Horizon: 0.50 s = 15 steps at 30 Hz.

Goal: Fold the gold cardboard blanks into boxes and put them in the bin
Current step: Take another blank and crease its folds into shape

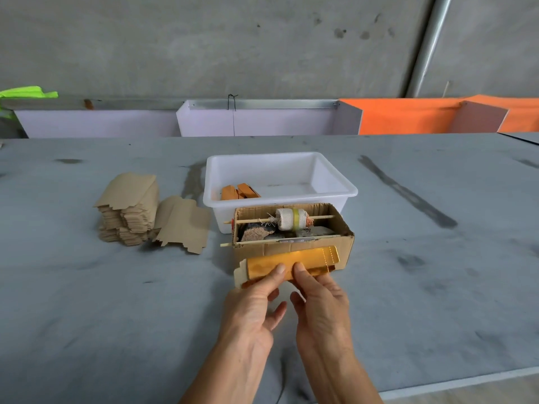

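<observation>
Gold blank (287, 265) sits at 12 o'clock of both hands, held just above the table (87, 301) and against the front face of a brown carton (294, 246). Left hand (250, 310) pinches its near edge, thumb on the gold face; right hand (318, 304) does the same just beside it. Judgement: thumbs placed close together at the middle so the sheet can be creased along its length; one end flap at 9 o'clock already stands out pale. Carton holds one wrapped roll (293, 219) on a stick, a second stick near its front edge, and dark lumps I cannot identify. White bin (335, 193) stands touching the carton at 12 o'clock; two folded boxes (239, 191) visible inside, at its left. Flat blanks (128, 211) at 10 o'clock: one tall stack, count unreadable, plus one loose sheet (183, 225) leaning beside it.
</observation>
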Each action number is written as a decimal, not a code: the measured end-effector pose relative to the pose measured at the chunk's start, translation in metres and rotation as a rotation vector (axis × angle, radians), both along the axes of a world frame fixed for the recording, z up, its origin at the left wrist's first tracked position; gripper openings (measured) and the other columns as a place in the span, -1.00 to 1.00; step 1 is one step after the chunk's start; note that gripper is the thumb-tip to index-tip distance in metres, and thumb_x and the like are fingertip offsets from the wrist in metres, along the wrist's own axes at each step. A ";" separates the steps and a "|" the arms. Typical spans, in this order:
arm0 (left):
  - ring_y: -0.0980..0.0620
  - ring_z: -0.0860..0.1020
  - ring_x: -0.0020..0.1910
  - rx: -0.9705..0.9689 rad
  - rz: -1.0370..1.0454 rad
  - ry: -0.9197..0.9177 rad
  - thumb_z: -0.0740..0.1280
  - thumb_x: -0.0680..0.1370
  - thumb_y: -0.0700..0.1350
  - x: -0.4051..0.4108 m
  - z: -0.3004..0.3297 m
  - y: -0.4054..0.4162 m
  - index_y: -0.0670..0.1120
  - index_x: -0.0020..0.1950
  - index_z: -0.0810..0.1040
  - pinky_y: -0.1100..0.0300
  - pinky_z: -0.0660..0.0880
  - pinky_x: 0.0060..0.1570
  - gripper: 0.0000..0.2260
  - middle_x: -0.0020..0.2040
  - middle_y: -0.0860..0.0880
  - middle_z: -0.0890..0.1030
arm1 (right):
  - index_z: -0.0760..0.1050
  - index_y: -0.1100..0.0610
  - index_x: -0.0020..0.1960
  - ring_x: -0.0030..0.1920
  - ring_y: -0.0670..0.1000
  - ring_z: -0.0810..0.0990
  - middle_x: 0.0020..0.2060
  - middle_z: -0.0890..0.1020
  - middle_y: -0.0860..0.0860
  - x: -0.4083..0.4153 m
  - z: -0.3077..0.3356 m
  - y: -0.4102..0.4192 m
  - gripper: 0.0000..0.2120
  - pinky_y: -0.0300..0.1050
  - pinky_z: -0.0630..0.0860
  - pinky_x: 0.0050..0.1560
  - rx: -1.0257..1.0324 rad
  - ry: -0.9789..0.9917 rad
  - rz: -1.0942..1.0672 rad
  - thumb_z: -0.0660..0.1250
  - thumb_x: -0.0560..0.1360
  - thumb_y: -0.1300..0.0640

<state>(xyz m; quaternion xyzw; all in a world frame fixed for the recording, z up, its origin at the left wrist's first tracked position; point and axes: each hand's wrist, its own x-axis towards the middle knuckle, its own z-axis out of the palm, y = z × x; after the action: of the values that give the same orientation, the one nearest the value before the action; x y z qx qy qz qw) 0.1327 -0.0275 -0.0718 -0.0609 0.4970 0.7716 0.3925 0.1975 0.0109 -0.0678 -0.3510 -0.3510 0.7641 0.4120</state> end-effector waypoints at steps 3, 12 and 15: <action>-0.01 0.57 -0.23 0.019 -0.007 0.013 0.49 0.34 -0.26 -0.002 0.000 -0.003 -0.13 -0.16 0.56 0.11 0.53 -0.26 -0.84 -0.30 -0.06 0.64 | 0.58 0.09 -0.24 -0.20 -0.07 0.60 -0.33 0.67 -0.04 -0.001 0.003 0.005 -0.86 -0.10 0.36 -0.13 -0.018 -0.045 -0.012 0.37 0.47 0.25; 0.08 0.58 -0.49 0.013 0.092 0.187 0.45 0.38 -0.35 -0.013 0.011 -0.006 -0.17 -0.22 0.55 0.27 0.54 -0.44 -0.86 -0.43 -0.04 0.63 | 0.58 0.08 -0.25 -0.27 -0.06 0.61 -0.35 0.65 -0.02 0.007 0.014 0.017 -0.89 -0.12 0.40 -0.14 -0.031 -0.065 0.121 0.40 0.44 0.21; 0.04 0.63 -0.44 0.004 0.055 0.255 0.43 0.42 -0.33 -0.010 0.013 -0.009 -0.15 -0.18 0.58 0.21 0.52 -0.34 -0.90 -0.38 -0.06 0.66 | 0.57 0.13 -0.29 -0.38 -0.08 0.56 -0.45 0.61 -0.02 0.004 0.018 0.019 -0.85 -0.17 0.39 -0.21 0.012 -0.131 0.047 0.42 0.42 0.31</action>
<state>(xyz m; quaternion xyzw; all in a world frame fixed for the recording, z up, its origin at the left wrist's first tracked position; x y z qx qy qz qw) 0.1227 -0.0366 -0.0587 0.0251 0.5394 0.7845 0.3050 0.2020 0.0303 -0.0499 -0.3897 -0.3899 0.7467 0.3721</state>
